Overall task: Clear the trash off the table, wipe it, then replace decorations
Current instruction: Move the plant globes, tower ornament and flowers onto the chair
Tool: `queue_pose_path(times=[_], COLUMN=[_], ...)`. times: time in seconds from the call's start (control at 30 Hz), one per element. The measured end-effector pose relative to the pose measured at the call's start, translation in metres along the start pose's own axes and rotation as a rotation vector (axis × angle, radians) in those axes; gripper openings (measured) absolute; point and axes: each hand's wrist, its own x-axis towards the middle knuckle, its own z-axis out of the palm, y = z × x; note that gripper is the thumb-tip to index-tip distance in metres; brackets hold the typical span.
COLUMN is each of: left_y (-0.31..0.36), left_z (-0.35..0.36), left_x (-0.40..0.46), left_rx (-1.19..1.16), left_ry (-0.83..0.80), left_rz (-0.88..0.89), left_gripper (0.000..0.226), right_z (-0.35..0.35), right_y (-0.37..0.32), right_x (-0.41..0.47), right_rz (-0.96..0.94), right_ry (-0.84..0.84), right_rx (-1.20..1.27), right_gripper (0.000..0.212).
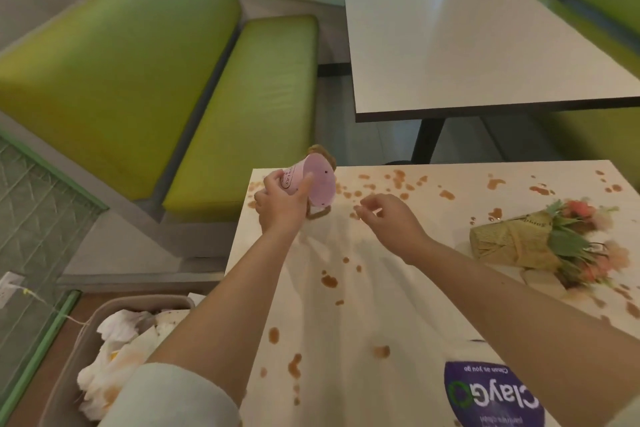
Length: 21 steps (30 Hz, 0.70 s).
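Down at the near left there's a bin (pixel 65 357) stuffed with stained napkins (pixel 110 350), parked right by the table (pixel 346 288) edge, I'd guess so trash can go straight in. At the far left corner of the table the left hand (pixel 277 204) has its fingers wrapped around a small pink bucket (pixel 317 180), tipped on its side and lifted, probably to get it off the brown splatters (pixel 329 281) before wiping. The right hand (pixel 388 218) hovers just beside it holding nothing, fingers loosely curled and apart, while the flower bouquet (pixel 540 246) lies on its side at the right, still among the spills.
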Motion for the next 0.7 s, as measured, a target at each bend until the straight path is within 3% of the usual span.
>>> queue_pose_path(times=[0.13,0.3,0.57,0.7], left_y=[0.006,0.017,0.035,0.029], left_z=[0.006,0.021,0.050,0.060], left_x=[-0.035,-0.090,-0.159,-0.183], left_rx=[-0.192,-0.281,-0.219,-0.157], left_ry=[-0.201,-0.442,-0.494,-0.528], left_rz=[-0.022,-0.085,-0.229,-0.209], left_gripper=[0.065,0.081,0.069,0.065], right_z=[-0.014,-0.032,-0.063,-0.068], right_y=[-0.018,-0.007,0.035,0.053], right_x=[-0.022,-0.051,-0.108,-0.132], right_rz=[0.098,0.161,0.312,0.372], right_ry=[0.023,0.093,0.174,0.192], right_rx=[0.327,0.442,0.551,0.571], right_gripper=[0.052,0.048,0.041,0.039])
